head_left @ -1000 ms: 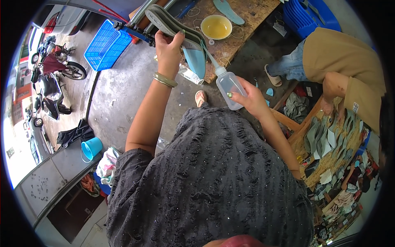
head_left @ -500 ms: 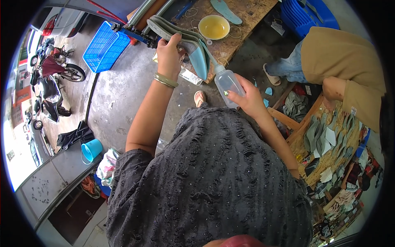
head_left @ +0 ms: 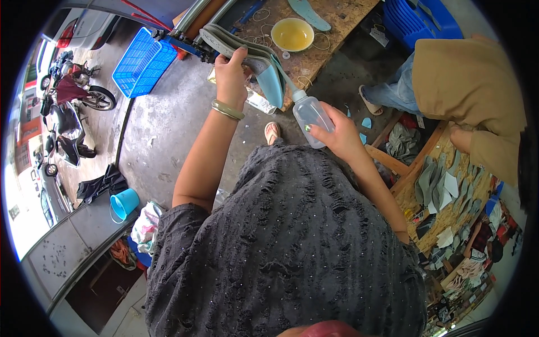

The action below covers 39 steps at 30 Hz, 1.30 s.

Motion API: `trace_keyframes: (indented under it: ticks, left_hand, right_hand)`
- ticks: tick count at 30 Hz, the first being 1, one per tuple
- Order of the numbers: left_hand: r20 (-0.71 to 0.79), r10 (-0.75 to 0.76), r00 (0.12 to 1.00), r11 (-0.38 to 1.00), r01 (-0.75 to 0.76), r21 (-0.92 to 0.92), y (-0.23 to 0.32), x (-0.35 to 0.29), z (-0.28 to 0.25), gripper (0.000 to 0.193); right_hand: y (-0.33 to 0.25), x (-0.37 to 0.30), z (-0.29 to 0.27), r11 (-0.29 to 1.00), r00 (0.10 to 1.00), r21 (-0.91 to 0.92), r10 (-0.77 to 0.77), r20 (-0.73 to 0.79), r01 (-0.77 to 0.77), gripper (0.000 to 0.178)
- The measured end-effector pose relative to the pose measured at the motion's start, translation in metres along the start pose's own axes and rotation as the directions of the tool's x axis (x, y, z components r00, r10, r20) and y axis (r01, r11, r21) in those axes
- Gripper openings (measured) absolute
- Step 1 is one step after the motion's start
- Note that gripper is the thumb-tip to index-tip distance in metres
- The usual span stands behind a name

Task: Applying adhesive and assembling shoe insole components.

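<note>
My left hand (head_left: 231, 76) is closed around a small stack of shoe insoles (head_left: 270, 81), grey with light blue at their lower ends, held fanned out beside the workbench edge. In my right hand (head_left: 339, 132) is a clear plastic squeeze bottle (head_left: 307, 117), its long thin nozzle tilted up and left against or very close to the insoles. Whether the tip touches them, I cannot tell. Behind the insoles, a bowl (head_left: 274, 43) of yellowish liquid stands on the wooden workbench (head_left: 347, 16). A single light blue insole (head_left: 310, 15) lies farther back on it.
A blue plastic basket (head_left: 135, 70) stands left of a roller frame (head_left: 193, 19). On the right, a person in tan clothing (head_left: 466, 78) is near a board (head_left: 449, 210) covered with several insoles. Blue plastic crates or chairs (head_left: 401, 25) are at the back right; a light blue bucket (head_left: 124, 203) is at left.
Both hands have stayed almost in place with the insoles and the bottle. The person on the right has shifted slightly, their hand moving a little right and down.
</note>
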State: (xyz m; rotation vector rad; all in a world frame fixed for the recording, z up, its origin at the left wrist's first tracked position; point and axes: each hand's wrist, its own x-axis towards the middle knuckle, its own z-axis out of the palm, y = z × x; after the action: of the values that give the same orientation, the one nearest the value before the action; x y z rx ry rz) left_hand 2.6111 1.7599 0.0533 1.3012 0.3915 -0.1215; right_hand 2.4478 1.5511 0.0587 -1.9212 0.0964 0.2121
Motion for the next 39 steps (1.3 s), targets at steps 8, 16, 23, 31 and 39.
trace_keyframes:
  ticks: [8,16,23,31,39]
  left_hand:
    - [0.019,-0.005,1.0,1.0,0.005,0.003,0.001,-0.005,-0.002,0.021]
    - [0.019,0.045,0.999,0.999,-0.046,0.024,-0.005,-0.004,-0.007,0.022]
    - [0.023,0.076,0.997,0.997,-0.076,0.02,-0.01,-0.007,-0.008,0.023]
    - [0.029,-0.001,1.0,1.0,0.001,-0.004,-0.016,-0.011,-0.009,0.019]
    - [0.001,-0.159,0.987,0.984,0.158,-0.085,-0.028,-0.011,-0.01,0.018]
  right_hand:
    - [0.001,-0.001,0.005,0.999,1.0,0.051,-0.014,-0.014,0.015,0.058]
    - [0.0,-0.004,0.005,0.999,1.0,0.038,0.012,0.004,-0.012,0.059]
    - [-0.006,-0.008,0.006,0.996,0.999,-0.093,-0.01,-0.037,0.006,0.06]
    - [-0.026,-0.011,-0.008,0.958,0.998,-0.286,0.004,-0.063,-0.022,0.059]
    - [-0.03,-0.005,-0.019,0.942,0.996,-0.33,0.079,0.03,-0.065,0.062]
